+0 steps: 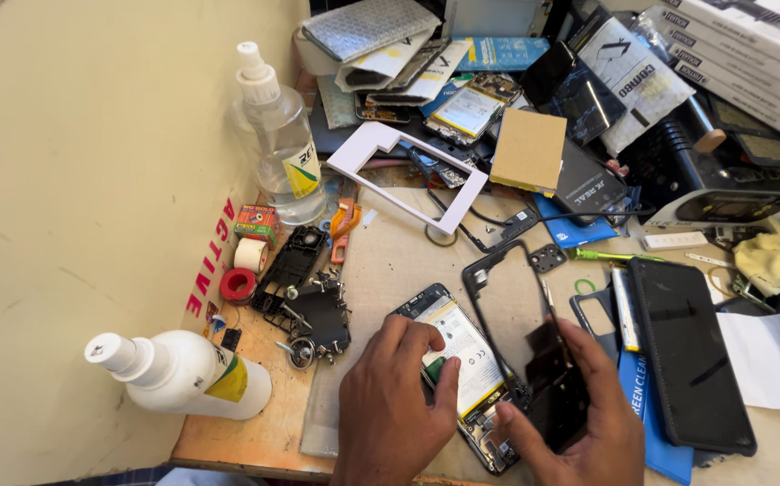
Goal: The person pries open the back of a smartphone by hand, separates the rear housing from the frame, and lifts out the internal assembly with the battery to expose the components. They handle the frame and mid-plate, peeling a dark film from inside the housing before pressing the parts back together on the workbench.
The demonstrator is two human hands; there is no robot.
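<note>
Two hands: both are ours, low at the bench's near edge.
Left hand [394,396]: our fingers press down on the opened phone [462,373], grip curled over its near half; we touch a green bit beside the battery [466,355].
Right hand [588,423]: our grip pinches the black frame [520,315] at its lower end, tilted up off the bench just right of the opened phone; a thin tool [547,301] rises by our fingers, though we cannot tell how it is gripped.
Opened phone: it lies face down on the grey mat [390,261], near the middle of the near edge, touching the frame's lower corner.
Done, as we judge it: the frame is already off the phone's body, and small black parts with screws [304,306] sit out toward the left edge.
Left, as we judge it: the battery is in place and the boards look unremoved.
Right of us: a dark screen panel [687,355] lies flat.
Left edge: two clear and white bottles [183,373], one standing, one on its side.
</note>
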